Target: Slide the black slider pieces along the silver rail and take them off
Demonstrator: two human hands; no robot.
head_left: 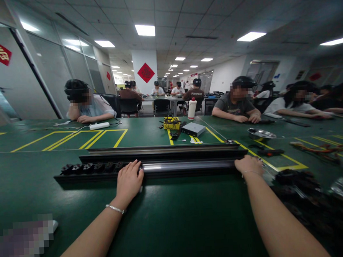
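Note:
Across the green table lies a long black rail (191, 172) with a shiny strip along its right part. A row of several small black parts (87, 168) sits in its left part. My left hand (130, 180) is laid over the rail at the right end of that row, fingers bent over it; what lies under the palm is hidden. At the rail's right end, my right hand (249, 166) is closed around it, its fingertips mostly out of sight. Just behind, touching or nearly so, lies a second long black rail (163, 149).
Dark parts (298, 183) are piled at the right, near a metal bowl (261, 133) and a red-black tool (272, 152). A grey box (193, 129), yellow basket (171, 123) and bottle (191, 109) stand farther back. Co-workers (239, 102) sit across the table.

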